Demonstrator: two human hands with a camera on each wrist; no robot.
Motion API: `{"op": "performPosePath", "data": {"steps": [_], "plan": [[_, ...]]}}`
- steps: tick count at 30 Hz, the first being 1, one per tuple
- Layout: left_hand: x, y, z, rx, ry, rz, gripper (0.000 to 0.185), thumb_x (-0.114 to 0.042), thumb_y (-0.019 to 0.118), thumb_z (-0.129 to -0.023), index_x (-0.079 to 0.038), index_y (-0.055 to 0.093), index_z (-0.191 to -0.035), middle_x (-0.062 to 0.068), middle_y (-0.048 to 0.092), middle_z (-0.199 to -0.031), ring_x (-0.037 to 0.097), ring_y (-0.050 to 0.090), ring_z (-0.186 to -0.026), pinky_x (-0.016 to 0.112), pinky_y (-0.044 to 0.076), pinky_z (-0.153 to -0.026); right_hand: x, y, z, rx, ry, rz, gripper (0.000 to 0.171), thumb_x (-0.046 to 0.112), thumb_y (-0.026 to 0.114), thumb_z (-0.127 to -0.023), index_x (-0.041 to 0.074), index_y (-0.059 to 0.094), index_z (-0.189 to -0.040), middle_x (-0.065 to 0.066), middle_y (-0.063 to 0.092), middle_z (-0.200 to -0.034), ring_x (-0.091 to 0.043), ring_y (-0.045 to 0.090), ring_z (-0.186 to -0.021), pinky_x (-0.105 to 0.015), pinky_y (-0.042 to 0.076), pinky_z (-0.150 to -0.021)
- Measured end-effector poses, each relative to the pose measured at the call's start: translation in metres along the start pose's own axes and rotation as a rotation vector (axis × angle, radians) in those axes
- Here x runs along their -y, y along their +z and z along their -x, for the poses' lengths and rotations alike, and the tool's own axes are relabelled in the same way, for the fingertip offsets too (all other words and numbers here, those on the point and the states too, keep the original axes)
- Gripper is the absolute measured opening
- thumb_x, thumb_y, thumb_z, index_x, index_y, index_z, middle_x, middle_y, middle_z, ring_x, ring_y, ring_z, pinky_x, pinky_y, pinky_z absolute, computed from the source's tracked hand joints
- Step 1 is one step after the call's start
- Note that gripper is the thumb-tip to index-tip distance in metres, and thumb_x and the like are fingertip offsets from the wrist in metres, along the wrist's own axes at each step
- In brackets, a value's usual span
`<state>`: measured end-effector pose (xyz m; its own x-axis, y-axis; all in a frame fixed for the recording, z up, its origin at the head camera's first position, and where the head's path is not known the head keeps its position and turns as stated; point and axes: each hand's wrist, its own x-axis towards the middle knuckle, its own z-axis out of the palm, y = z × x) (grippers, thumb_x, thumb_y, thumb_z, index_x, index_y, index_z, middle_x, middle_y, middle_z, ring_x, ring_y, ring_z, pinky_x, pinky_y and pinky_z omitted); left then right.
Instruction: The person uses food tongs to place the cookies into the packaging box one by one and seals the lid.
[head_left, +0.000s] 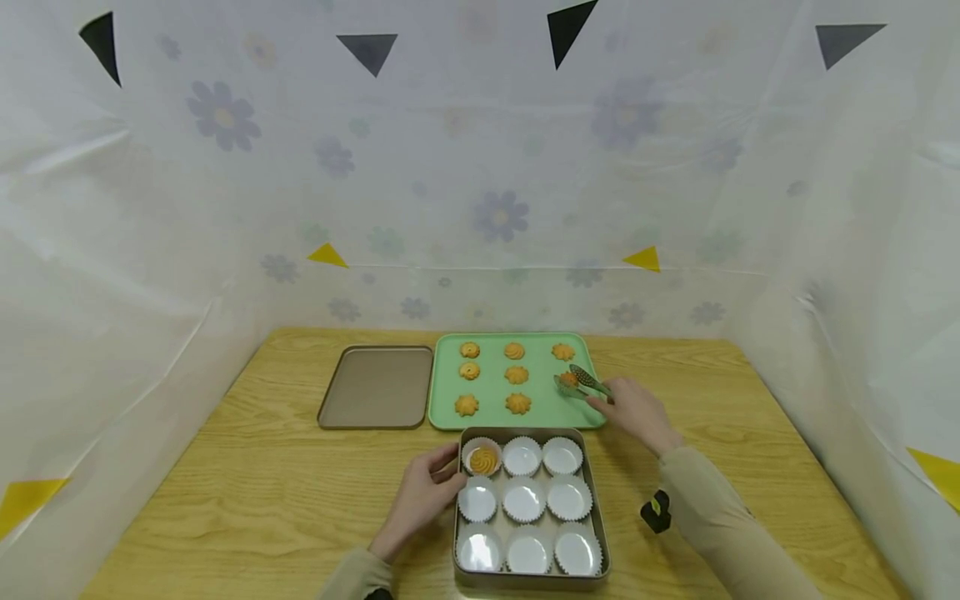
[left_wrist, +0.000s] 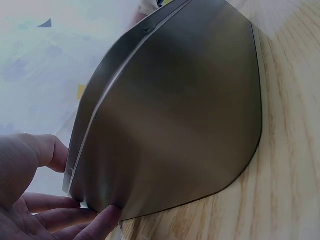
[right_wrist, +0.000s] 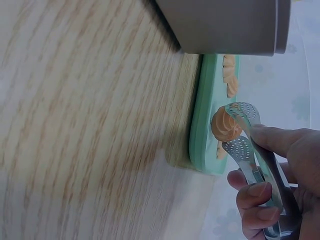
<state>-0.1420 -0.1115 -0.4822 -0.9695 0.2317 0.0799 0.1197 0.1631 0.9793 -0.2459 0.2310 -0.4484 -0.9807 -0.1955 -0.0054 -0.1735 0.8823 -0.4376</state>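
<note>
The right hand [head_left: 633,410] grips metal tongs [head_left: 581,382], whose perforated tips clasp a cookie [right_wrist: 223,125] at the right edge of the green tray [head_left: 442,400] (wrist view shows it pinched between the two spoon ends). The left hand [head_left: 423,493] rests against the left wall of the metal baking tin [head_left: 596,500], fingers lightly curled on its rim and side, steadying it on the tabletop [head_left: 247,492].

Risks, as I judge them: the tips hold the cookie by its ridged edges only, so too little squeeze could drop it onto tray or tabletop, and too much could crumble it. The tin sits just in front of the tray, so a low carry might clip its rim; if the left hand slackens, the tin could slide.

Containers: the green tray holds seven more cookies [head_left: 516,374] in approx. three rows, w/ the front-right spot bare. The tin holds nine white paper cups [head_left: 522,500], three by three; the back-left cup [head_left: 482,457] has one cookie in it, the other eight look empty. Left of the green tray lies a brown tray [head_left: 375,387] w/ nothing on it.
</note>
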Motion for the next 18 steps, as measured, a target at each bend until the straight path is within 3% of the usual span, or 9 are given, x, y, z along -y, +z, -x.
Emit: {"op": "performPosePath", "data": {"steps": [18], "plan": [[0.0017, 0.0007, 0.0004, -0.022, -0.023, 0.009, 0.054, 0.004, 0.061, -0.086, 0.02, 0.048, -0.136, 0.039, 0.05, -0.14, 0.052, 0.054, -0.128, 0.036, 0.057, -0.102, 0.0008, -0.0017, -0.0007, -0.005, -0.022, 0.026, 0.028, 0.029, 0.062, -0.099, 0.008, 0.06, -0.079, 0.0, 0.047, -0.063, -0.011, 0.039, -0.053, -0.021, 0.032, -0.044]]}}
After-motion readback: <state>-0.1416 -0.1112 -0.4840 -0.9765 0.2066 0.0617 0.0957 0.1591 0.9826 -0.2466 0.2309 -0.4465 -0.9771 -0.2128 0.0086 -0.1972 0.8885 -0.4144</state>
